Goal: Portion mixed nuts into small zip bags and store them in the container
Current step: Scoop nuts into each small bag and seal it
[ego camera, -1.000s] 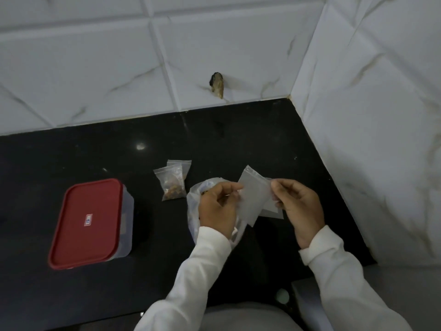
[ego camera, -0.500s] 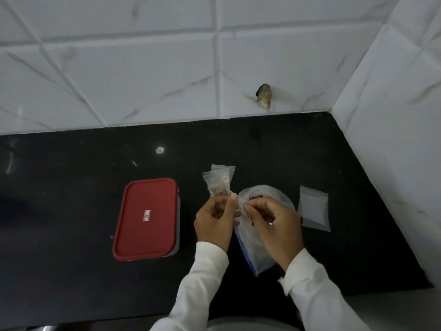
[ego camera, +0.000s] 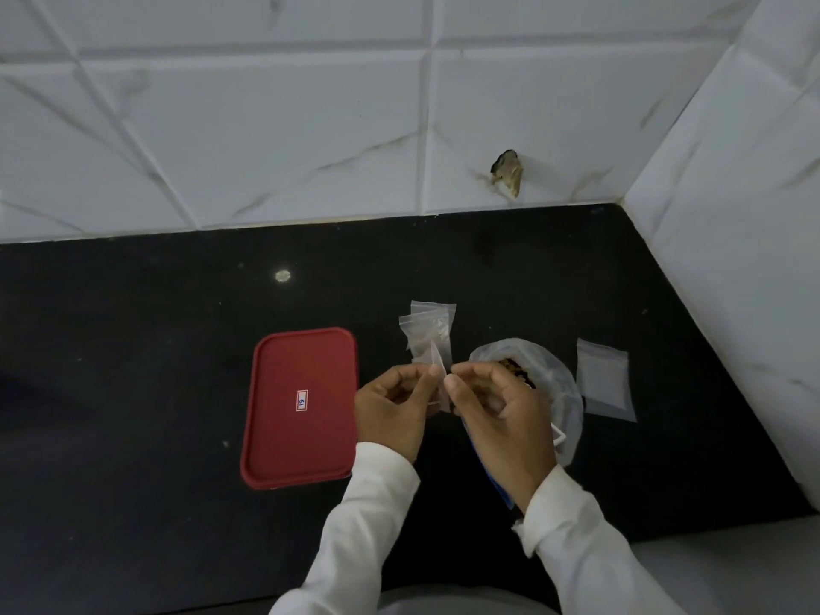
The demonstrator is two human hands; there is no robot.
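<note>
Spare bags (ego camera: pixel 604 380), held a second ago, now lie on the counter (ego camera: pixel 133 357) right of the nut bag (ego camera: pixel 554 375). Left hand (ego camera: pixel 395 408) and right hand (ego camera: pixel 503 412) each pinch one empty zip bag (ego camera: pixel 439 377) at its mouth, beside the nut bag. Judged next: open, fill

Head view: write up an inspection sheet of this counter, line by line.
Surface: black countertop, glossy, one light reflection.
Job's things: red-lidded container, closed, left of the hands; two small bags behind the hands, contents unclear; open nut bag under the right hand; empty zip bags lying to its right.
Clutter: nothing seen.
Hands: left hand and right hand pinch one small zip bag between their fingers.
Cables: nothing seen.
Surroundings: white marbled wall tiles; chipped hole in one.
</note>
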